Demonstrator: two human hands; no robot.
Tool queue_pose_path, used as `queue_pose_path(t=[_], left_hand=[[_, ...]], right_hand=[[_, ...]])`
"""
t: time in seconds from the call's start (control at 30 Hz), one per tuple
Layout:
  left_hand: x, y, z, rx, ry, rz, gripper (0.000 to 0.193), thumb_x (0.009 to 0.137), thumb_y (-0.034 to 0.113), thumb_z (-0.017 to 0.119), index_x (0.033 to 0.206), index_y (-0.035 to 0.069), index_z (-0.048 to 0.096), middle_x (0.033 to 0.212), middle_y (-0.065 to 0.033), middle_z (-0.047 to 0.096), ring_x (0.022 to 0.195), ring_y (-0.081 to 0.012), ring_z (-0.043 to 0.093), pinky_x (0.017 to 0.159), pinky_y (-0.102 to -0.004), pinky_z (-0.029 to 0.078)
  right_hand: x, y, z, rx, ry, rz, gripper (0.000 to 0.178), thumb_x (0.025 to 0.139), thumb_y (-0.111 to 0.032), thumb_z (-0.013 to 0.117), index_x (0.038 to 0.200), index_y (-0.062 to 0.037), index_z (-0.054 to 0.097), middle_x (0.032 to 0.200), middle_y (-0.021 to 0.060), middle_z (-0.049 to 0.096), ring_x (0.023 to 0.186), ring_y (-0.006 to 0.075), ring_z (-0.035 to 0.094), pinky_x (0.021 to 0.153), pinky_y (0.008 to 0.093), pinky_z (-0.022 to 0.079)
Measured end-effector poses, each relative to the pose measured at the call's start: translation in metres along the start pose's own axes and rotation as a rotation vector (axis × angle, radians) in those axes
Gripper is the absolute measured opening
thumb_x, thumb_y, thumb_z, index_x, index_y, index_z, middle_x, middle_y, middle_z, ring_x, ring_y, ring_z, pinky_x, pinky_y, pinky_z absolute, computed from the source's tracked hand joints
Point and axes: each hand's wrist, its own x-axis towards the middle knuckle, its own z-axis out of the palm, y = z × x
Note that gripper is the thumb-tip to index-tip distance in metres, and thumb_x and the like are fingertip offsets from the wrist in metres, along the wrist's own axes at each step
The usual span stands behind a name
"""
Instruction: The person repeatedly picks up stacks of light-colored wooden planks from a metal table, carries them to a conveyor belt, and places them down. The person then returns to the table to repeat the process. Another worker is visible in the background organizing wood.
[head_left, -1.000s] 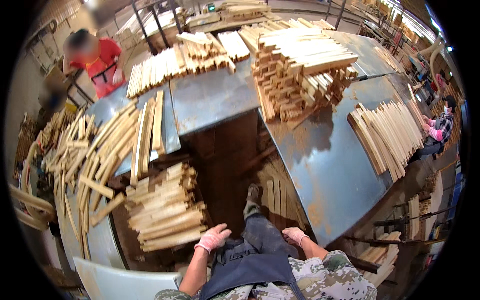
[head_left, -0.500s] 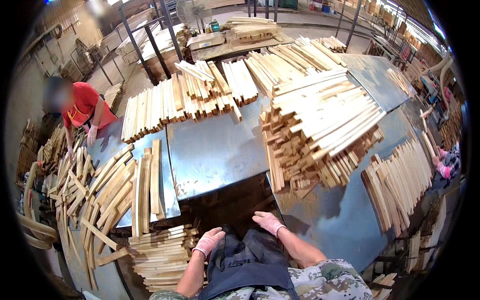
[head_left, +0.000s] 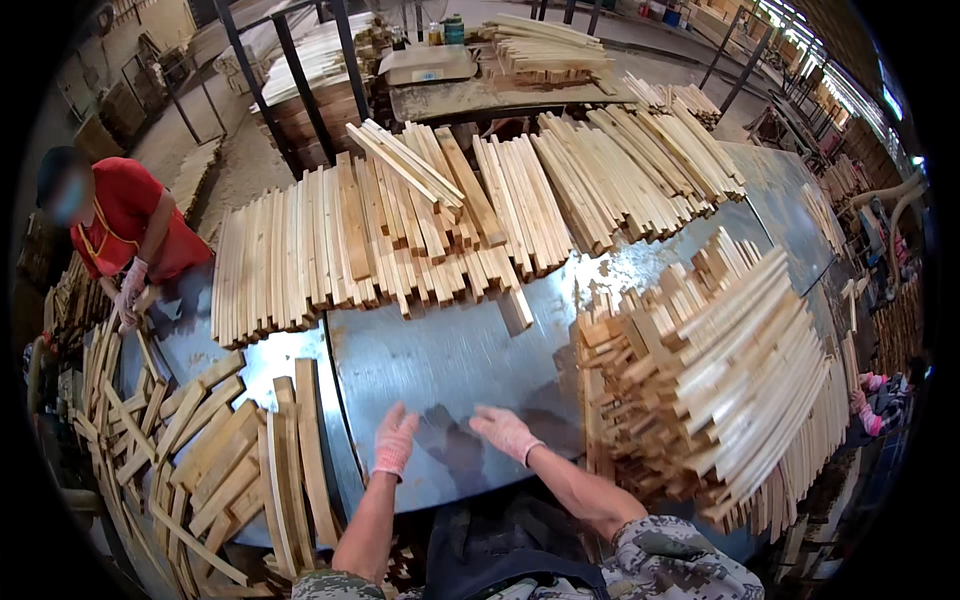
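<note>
My left hand [head_left: 396, 442], in a pale pink glove, hovers over the bare metal tabletop [head_left: 420, 355] with its fingers extended and nothing in them. To its right my gloved right hand [head_left: 507, 434] is also open and empty, its fingers pointing inward and forward. Beyond both hands lies a long row of wooden strips [head_left: 285, 250], with a few loose ones [head_left: 405, 165] laid across the top. A tall pile of wooden strips [head_left: 745, 375] rises to the right of my right hand. Several longer strips [head_left: 315, 440] lie left of my left hand.
At the left, a co-worker in a red top [head_left: 135, 215] stands by a jumble of strips [head_left: 125, 420]. Another person's pink-cuffed hands [head_left: 868, 400] show at the far right. Black metal posts [head_left: 300, 85] and a bench with more strips [head_left: 545, 50] are behind the row.
Both my hands have moved forward from beside my apron to above the metal tabletop. My view has shifted toward the row of strips. The co-worker's hands have come together.
</note>
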Motion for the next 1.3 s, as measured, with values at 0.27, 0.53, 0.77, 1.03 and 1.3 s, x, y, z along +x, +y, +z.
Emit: queue_pose_path(t=[0.27,0.53,0.77,1.03,1.3], left_hand=[[0.263,0.076,-0.058,0.63,0.292,0.039,0.09,0.094,0.048,0.073,0.162,-0.002,0.041,0.166,-0.0256,0.045,0.158,-0.0398,0.036,0.133,-0.0489,0.022],[0.391,0.089,-0.049,0.711,0.392,0.059,0.099,0.086,0.051,0.082,0.159,-0.003,0.042,0.166,-0.0237,0.041,0.16,-0.0392,0.03,0.135,-0.0523,0.014],[0.389,0.089,-0.008,0.42,0.329,0.207,0.082,0.091,0.031,0.079,0.159,0.0,0.044,0.159,-0.0227,0.052,0.157,-0.039,0.037,0.136,-0.0468,0.016],[0.377,0.084,-0.01,0.394,0.292,0.202,0.085,0.083,0.038,0.085,0.154,0.006,0.051,0.15,-0.0232,0.061,0.151,-0.0462,0.042,0.132,-0.0487,0.028],[0.322,0.111,0.012,-0.377,0.191,0.207,0.095,0.1,0.021,0.079,0.172,0.003,0.021,0.133,-0.0163,0.066,0.118,-0.0288,0.066,0.1,-0.0473,0.057]], right_hand=[[0.228,-0.19,-0.099,-0.298,0.59,-0.36,0.09,0.094,-0.035,0.077,0.167,-0.0022,0.035,0.145,0.0297,0.064,0.134,0.0403,0.062,0.115,0.0418,0.048],[0.356,-0.302,-0.131,-0.809,0.6,-0.109,0.107,0.09,-0.048,0.077,0.174,-0.0124,0.02,0.172,0.0216,0.035,0.157,0.0394,0.038,0.129,0.0519,0.03],[0.422,-0.324,-0.126,-0.871,0.599,0.017,0.107,0.089,-0.052,0.078,0.171,-0.0087,0.026,0.159,0.0195,0.051,0.146,0.0354,0.051,0.122,0.0505,0.04],[0.358,-0.307,-0.102,-0.994,0.512,0.053,0.113,0.084,-0.054,0.082,0.169,-0.0039,0.028,0.148,0.0217,0.058,0.134,0.0362,0.061,0.112,0.048,0.049],[0.178,-0.225,-0.061,-0.781,0.388,0.069,0.101,0.083,-0.039,0.076,0.167,-0.0046,0.032,0.131,0.0245,0.062,0.118,0.0411,0.064,0.1,0.0521,0.055]])
